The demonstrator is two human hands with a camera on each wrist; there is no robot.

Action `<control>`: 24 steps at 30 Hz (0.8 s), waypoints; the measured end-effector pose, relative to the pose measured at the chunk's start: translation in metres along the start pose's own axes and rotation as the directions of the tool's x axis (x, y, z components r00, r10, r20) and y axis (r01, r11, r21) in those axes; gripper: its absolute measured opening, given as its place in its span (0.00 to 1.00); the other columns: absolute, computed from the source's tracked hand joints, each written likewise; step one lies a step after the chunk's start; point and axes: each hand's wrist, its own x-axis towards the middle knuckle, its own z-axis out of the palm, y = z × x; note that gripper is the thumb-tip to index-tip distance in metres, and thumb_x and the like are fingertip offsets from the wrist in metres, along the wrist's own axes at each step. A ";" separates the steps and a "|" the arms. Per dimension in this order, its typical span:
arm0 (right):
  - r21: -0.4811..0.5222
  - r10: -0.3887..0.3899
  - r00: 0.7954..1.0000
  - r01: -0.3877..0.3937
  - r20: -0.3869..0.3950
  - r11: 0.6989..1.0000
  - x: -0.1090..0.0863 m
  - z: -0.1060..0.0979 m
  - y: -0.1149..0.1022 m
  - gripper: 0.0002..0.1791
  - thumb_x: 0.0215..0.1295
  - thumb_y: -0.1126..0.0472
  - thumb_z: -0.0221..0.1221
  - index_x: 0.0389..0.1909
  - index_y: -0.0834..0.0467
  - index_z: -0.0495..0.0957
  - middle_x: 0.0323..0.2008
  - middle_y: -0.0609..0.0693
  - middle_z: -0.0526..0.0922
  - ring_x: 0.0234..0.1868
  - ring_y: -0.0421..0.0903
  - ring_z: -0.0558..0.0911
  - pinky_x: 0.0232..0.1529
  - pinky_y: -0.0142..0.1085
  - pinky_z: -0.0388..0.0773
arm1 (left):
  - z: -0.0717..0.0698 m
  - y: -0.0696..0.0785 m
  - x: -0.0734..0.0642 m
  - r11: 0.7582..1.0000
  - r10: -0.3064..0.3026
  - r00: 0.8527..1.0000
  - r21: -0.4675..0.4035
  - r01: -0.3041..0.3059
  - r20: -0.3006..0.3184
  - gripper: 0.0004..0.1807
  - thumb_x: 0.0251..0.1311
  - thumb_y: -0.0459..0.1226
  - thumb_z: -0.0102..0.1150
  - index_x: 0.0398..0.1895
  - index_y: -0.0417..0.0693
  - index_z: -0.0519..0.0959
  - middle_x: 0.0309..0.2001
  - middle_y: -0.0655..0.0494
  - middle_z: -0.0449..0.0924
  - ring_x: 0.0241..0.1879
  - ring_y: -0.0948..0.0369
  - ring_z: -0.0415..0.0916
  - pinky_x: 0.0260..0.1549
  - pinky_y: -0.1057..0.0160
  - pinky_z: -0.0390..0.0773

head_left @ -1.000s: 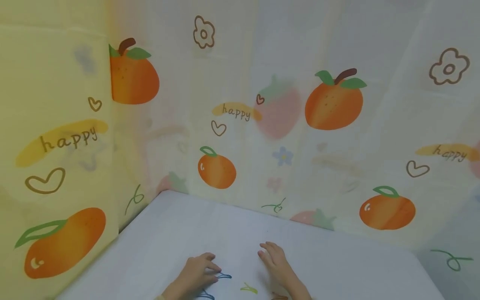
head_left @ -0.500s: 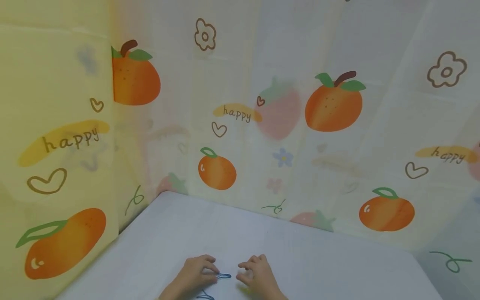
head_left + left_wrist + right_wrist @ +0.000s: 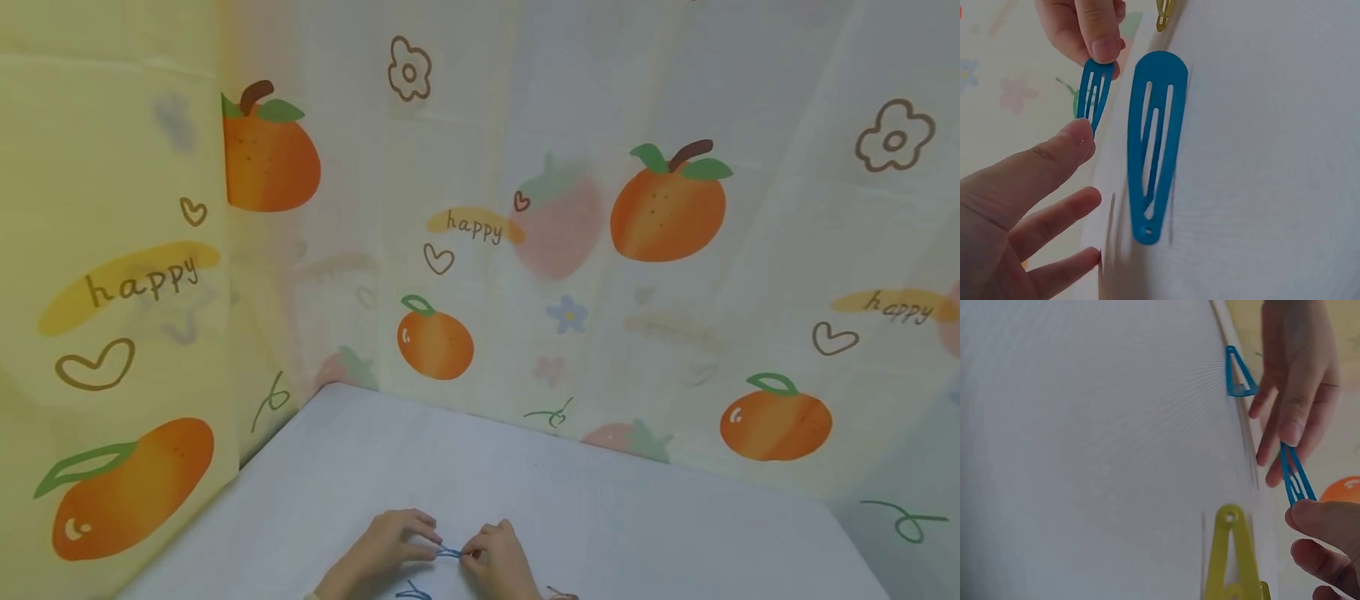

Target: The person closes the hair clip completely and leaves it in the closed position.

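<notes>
Both hands are on one blue snap hair clip (image 3: 449, 552), held between them just above the white table. My left hand (image 3: 386, 546) pinches its narrow end between thumb and finger, the other fingers spread out. From the opposite side my right hand (image 3: 501, 567) pinches the broad end, as the left wrist view shows. A second blue hair clip (image 3: 1157, 67) lies on the table near my left hand. The yellow hair clip (image 3: 1245, 556) beside my right hand looks large in the right wrist view; in the head view that hand hides it.
An orange-brown clip (image 3: 562, 594) is partly visible at the bottom edge, right of my right hand. The white table (image 3: 637, 533) meets a fruit-print curtain (image 3: 525, 333) at the back and left.
My right hand has come left from beyond the yellow clip, over it, and now pinches the blue clip's free end. My left hand has kept its hold nearly in place.
</notes>
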 end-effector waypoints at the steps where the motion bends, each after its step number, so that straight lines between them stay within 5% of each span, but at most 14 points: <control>1: 0.006 0.007 1.000 -0.007 -0.001 1.000 -0.001 0.001 0.001 0.03 0.40 0.56 0.58 0.15 0.50 0.77 0.16 0.33 0.66 0.19 0.35 0.58 0.20 0.25 0.56 | 0.001 -0.001 0.000 1.000 0.000 1.000 -0.012 0.000 0.000 0.11 0.38 0.50 0.53 0.26 0.59 0.77 0.35 0.60 0.72 0.39 0.58 0.66 0.38 0.51 0.59; 9: 0.024 0.002 0.999 -0.001 -0.039 1.000 -0.003 0.005 0.000 0.02 0.39 0.56 0.58 0.15 0.50 0.77 0.16 0.32 0.65 0.20 0.35 0.58 0.20 0.25 0.57 | 0.009 -0.011 -0.009 0.992 0.010 0.998 -0.122 -0.016 -0.057 0.10 0.40 0.48 0.53 0.27 0.58 0.77 0.32 0.67 0.73 0.43 0.54 0.64 0.36 0.39 0.44; 15: -0.019 -0.021 0.997 0.019 -0.077 1.000 0.002 -0.005 -0.004 0.03 0.39 0.56 0.58 0.17 0.50 0.77 0.16 0.33 0.65 0.22 0.36 0.58 0.21 0.26 0.58 | 0.004 -0.006 -0.001 0.971 0.019 0.995 -0.234 -0.042 -0.098 0.08 0.40 0.44 0.55 0.27 0.55 0.76 0.30 0.66 0.73 0.42 0.55 0.64 0.35 0.37 0.39; 24: -0.008 -0.032 0.996 0.032 -0.077 0.999 -0.002 -0.002 -0.009 0.06 0.37 0.54 0.59 0.19 0.51 0.77 0.16 0.35 0.67 0.21 0.36 0.58 0.22 0.25 0.57 | 0.007 -0.009 -0.007 0.980 0.001 0.995 -0.196 -0.020 -0.097 0.08 0.39 0.47 0.56 0.25 0.58 0.75 0.28 0.71 0.73 0.40 0.63 0.65 0.38 0.40 0.41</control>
